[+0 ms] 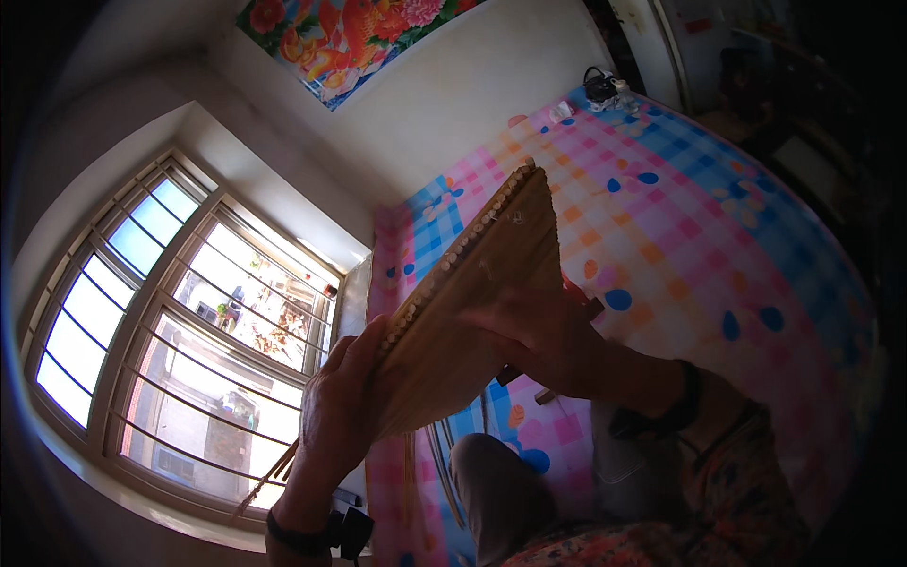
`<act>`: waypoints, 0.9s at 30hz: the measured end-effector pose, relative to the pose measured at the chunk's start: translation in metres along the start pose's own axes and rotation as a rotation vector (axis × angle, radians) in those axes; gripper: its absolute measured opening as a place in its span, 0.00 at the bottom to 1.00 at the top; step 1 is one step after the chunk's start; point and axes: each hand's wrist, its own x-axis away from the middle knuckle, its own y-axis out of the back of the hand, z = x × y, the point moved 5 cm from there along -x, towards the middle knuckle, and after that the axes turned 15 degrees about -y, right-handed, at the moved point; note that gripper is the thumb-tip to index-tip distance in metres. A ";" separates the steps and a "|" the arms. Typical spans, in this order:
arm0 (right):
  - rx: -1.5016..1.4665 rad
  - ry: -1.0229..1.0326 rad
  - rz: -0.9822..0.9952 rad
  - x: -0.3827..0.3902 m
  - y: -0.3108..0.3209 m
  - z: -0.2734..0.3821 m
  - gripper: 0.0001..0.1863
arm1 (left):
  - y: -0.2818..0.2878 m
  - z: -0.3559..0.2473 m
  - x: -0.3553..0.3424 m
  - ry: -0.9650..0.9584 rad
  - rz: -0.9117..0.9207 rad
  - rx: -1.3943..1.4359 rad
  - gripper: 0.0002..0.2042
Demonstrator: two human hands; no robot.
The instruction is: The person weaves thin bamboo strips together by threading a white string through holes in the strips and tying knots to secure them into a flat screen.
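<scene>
A flat panel of pale plant stalks (449,354), laid side by side, is tilted up in front of me, and the round cut ends line its upper left edge. My left hand (340,397) grips its lower left edge, fingers wrapped round it. Across the panel's broad face lies my right hand (543,335), touching it; its fingers are dark and smeared, so I cannot make out whether they pinch anything. A small thread-like bit (516,218) shows near the panel's top. Loose thin stalks (274,472) stick out beside my left wrist.
Behind the panel is a bed with a checked pink and blue sheet (699,227). More stalks (444,463) lie by my knee (501,496). A red object with brown wooden parts (593,308) shows past my right hand. A barred window (208,312) is at left; a black bag (599,87) sits far off.
</scene>
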 end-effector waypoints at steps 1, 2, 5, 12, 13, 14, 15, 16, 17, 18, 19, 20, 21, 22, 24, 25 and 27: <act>0.019 -0.009 0.025 -0.001 -0.006 -0.005 0.15 | -0.001 0.004 -0.001 0.001 0.001 -0.007 0.24; 0.013 -0.007 0.023 -0.002 -0.010 -0.009 0.15 | -0.002 0.008 -0.002 -0.027 -0.014 0.006 0.24; -0.045 0.036 -0.020 -0.006 -0.014 -0.016 0.15 | -0.006 0.013 -0.004 -0.045 -0.026 0.039 0.24; 0.025 -0.001 0.037 -0.013 -0.026 -0.022 0.15 | -0.010 0.025 -0.007 -0.049 -0.021 0.085 0.23; 0.026 -0.022 0.054 -0.013 -0.027 -0.023 0.15 | -0.011 0.027 -0.007 -0.048 -0.024 0.085 0.23; 0.027 -0.020 0.056 -0.013 -0.028 -0.024 0.15 | -0.013 0.029 -0.008 -0.056 -0.031 0.104 0.23; 0.016 -0.013 0.039 -0.014 -0.028 -0.025 0.15 | -0.013 0.031 -0.008 -0.064 -0.038 0.123 0.23; 0.004 -0.005 0.024 -0.014 -0.028 -0.026 0.15 | -0.013 0.031 -0.009 -0.061 -0.042 0.123 0.23; 0.004 -0.001 0.027 -0.015 -0.028 -0.027 0.15 | -0.014 0.030 -0.009 -0.042 -0.035 0.132 0.23; 0.014 0.015 0.018 -0.016 -0.027 -0.026 0.15 | -0.014 0.030 -0.010 -0.023 -0.029 0.141 0.23; 0.024 0.030 0.008 -0.017 -0.026 -0.025 0.16 | -0.013 0.030 -0.010 -0.021 -0.033 0.142 0.23; 0.024 0.033 0.011 -0.017 -0.025 -0.024 0.16 | -0.012 0.030 -0.010 -0.005 -0.022 0.134 0.23; 0.013 0.010 0.036 -0.018 -0.026 -0.025 0.16 | -0.012 0.031 -0.010 0.012 -0.010 0.126 0.23; 0.001 -0.013 0.061 -0.019 -0.027 -0.025 0.16 | -0.011 0.031 -0.010 0.015 -0.012 0.126 0.23; -0.003 0.006 0.051 -0.020 -0.029 -0.025 0.16 | -0.009 0.030 -0.010 -0.016 -0.022 0.100 0.23; -0.005 0.022 0.038 -0.021 -0.029 -0.025 0.16 | -0.009 0.032 -0.010 -0.013 -0.022 0.102 0.23; 0.000 0.015 0.050 -0.023 -0.031 -0.024 0.16 | -0.009 0.035 -0.010 -0.020 -0.028 0.094 0.23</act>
